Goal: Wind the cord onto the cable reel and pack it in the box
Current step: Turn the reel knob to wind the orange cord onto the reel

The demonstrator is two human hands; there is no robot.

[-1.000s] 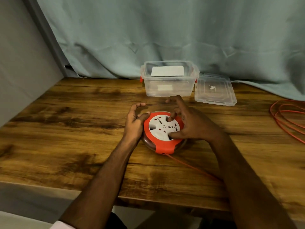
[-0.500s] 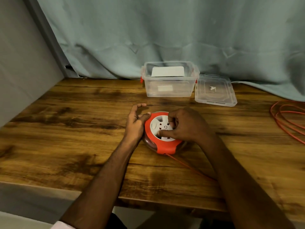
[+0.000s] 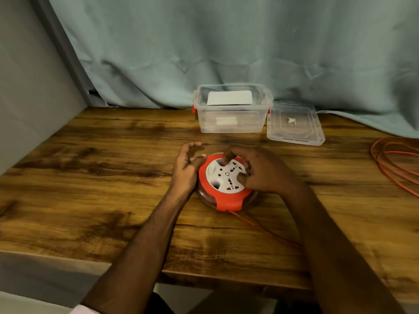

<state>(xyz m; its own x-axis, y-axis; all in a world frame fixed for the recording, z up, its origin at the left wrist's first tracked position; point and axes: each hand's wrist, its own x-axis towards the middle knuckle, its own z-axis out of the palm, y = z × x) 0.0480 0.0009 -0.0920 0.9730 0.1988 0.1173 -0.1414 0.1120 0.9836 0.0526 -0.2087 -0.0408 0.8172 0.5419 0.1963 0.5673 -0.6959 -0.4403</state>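
Cable reel [image 3: 228, 203]: lies flat in the middle of the counter [image 3: 90, 177], in front of the open box [image 3: 231, 125].
Left hand [image 3: 185, 169]: relaxed, palm against the reel's left side, thumb resting on the red rim.
Right hand [image 3: 264, 172]: curled fingers grasp the reel's white face, one fingertip in a hole.
Cord [image 3: 260, 227]: leaves the reel's near edge; loose loops lie far right.

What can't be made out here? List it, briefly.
Head view: the thin orange cord runs off the right edge; its end is unseen.
Head view: the right hand hides part of the round orange-and-white plastic cable reel.
Head view: the white card in the clear plastic box; any print is too small.
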